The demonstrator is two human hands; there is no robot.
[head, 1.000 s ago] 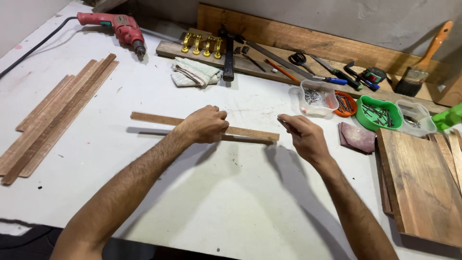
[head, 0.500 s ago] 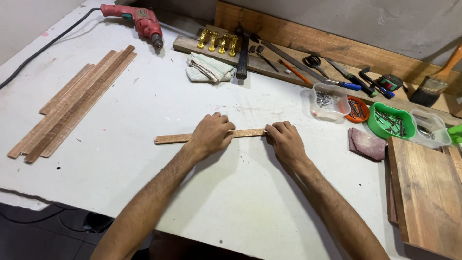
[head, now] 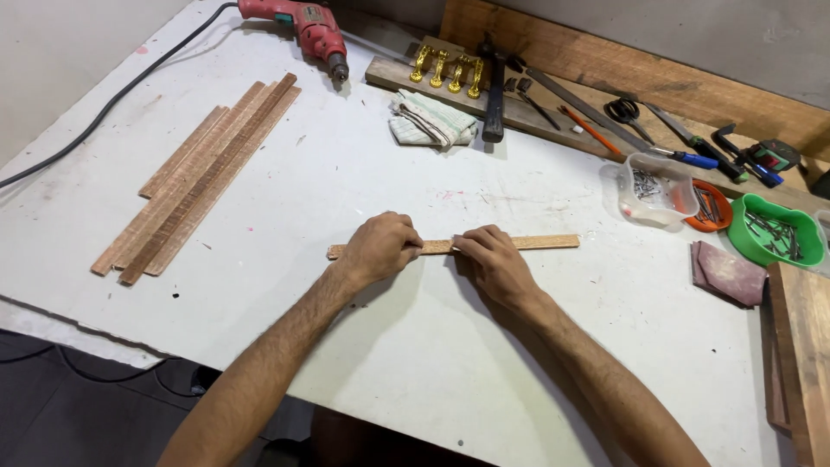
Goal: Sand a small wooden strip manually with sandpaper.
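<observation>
Both hands press on a thin wood strip [head: 519, 243] lying flat on the white table [head: 415, 346]. The left hand [head: 380, 249] and right hand [head: 493, 264] sit close together, fingers curled on it. More strips [head: 199, 177] lie far left; a red drill [head: 303, 19] sits far behind.

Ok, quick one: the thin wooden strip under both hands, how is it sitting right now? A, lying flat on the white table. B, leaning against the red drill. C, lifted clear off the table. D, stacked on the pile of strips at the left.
A: the wooden strip lies flat on the white table, with the left hand and right hand pressing on its middle, well apart from the pile of strips.
</observation>
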